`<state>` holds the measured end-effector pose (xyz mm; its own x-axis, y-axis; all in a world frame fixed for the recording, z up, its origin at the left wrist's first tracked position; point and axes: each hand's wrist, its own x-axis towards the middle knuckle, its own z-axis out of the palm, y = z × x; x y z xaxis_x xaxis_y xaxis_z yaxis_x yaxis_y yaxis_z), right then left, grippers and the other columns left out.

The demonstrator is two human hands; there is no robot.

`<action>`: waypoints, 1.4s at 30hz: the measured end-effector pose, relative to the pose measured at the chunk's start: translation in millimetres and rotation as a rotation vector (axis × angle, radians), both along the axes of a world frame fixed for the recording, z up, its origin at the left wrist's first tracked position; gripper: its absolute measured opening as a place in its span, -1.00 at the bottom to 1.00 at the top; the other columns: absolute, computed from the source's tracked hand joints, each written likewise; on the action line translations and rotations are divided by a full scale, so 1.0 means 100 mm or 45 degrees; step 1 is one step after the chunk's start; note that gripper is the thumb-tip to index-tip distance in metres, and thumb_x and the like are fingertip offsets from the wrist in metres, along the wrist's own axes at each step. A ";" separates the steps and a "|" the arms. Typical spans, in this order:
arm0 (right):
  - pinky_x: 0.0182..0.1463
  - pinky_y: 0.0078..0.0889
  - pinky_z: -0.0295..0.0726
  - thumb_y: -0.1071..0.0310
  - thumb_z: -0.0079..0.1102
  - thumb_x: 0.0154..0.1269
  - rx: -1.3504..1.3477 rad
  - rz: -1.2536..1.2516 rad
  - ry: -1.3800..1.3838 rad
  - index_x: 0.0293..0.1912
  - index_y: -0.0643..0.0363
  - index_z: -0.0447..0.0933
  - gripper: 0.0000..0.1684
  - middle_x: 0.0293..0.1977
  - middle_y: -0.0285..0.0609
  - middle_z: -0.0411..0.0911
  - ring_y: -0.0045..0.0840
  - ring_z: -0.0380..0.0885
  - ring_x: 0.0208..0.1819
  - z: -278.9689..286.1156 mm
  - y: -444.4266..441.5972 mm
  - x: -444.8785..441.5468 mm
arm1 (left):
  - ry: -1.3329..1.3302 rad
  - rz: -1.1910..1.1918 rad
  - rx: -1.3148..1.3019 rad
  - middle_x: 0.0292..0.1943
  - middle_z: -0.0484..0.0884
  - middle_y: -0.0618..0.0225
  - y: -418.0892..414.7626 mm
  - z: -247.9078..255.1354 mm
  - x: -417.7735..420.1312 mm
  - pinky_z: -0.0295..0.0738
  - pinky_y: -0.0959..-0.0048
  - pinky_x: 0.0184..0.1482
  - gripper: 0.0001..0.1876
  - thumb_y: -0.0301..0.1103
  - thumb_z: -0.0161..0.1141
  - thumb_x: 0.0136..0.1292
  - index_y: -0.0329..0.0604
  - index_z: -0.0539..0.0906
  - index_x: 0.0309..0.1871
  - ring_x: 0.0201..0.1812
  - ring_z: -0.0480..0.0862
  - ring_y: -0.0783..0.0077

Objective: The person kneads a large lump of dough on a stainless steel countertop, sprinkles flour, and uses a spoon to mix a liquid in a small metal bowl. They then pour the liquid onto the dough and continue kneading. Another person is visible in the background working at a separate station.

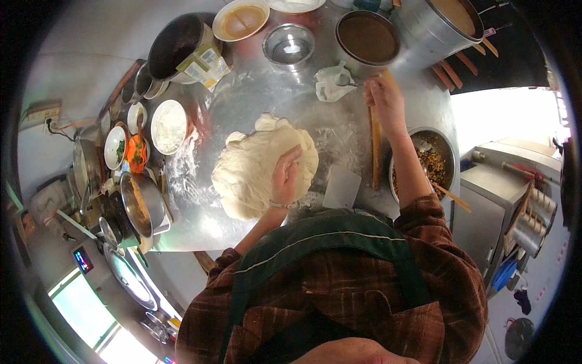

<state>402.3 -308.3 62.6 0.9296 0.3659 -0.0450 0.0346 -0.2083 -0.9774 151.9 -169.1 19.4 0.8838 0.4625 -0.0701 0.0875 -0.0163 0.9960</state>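
A large mass of pale dough (248, 170) lies on the floured metal worktop (254, 91). My left hand (286, 175) rests on its right part, fingers stretched out and gripping nothing. Further out to the right, my right hand (385, 102) is over a wooden rolling pin (376, 154), with its fingers curled. A thin dark strip runs from those fingers toward a crumpled white plastic bag (334, 84); whether the hand holds it is unclear. Between the dough and the rolling pin lies a flat white dough scraper (342, 186).
A metal bowl of chopped filling (432, 157) sits under my right forearm. At the back are a steel bowl (288, 45), a pot of brown contents (368, 38) and a dark pot (175, 50). A bowl of flour (169, 127) and a deep metal bowl (141, 204) stand left.
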 end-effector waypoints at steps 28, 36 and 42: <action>-0.44 -0.65 0.39 0.35 -0.08 0.32 0.005 -0.017 -0.120 -0.30 0.29 0.45 -0.80 -0.58 -0.31 0.44 -0.72 0.39 -0.55 0.23 -0.11 -0.01 | 0.075 0.046 -0.113 0.14 0.39 0.27 0.06 -0.10 -0.03 0.31 0.44 0.12 -0.69 -0.51 -0.15 0.30 -0.26 0.39 0.10 0.13 0.41 0.40; -0.43 -0.61 0.44 0.29 -0.06 0.31 -0.271 0.031 -0.277 -0.29 0.23 0.47 -0.78 -0.60 -0.30 0.49 -0.68 0.45 -0.58 0.30 -0.01 -0.05 | 0.083 0.041 -0.114 0.13 0.39 0.27 0.06 -0.10 -0.03 0.31 0.45 0.12 -0.68 -0.51 -0.15 0.30 -0.26 0.39 0.11 0.13 0.41 0.41; -0.45 -0.62 0.43 0.31 -0.05 0.30 -0.099 -0.029 -0.121 -0.32 0.26 0.47 -0.78 -0.60 -0.29 0.48 -0.69 0.44 -0.57 0.30 -0.02 -0.06 | 0.080 0.046 -0.059 0.12 0.40 0.28 0.06 -0.11 -0.05 0.33 0.46 0.10 -0.69 -0.51 -0.15 0.31 -0.26 0.41 0.09 0.12 0.42 0.42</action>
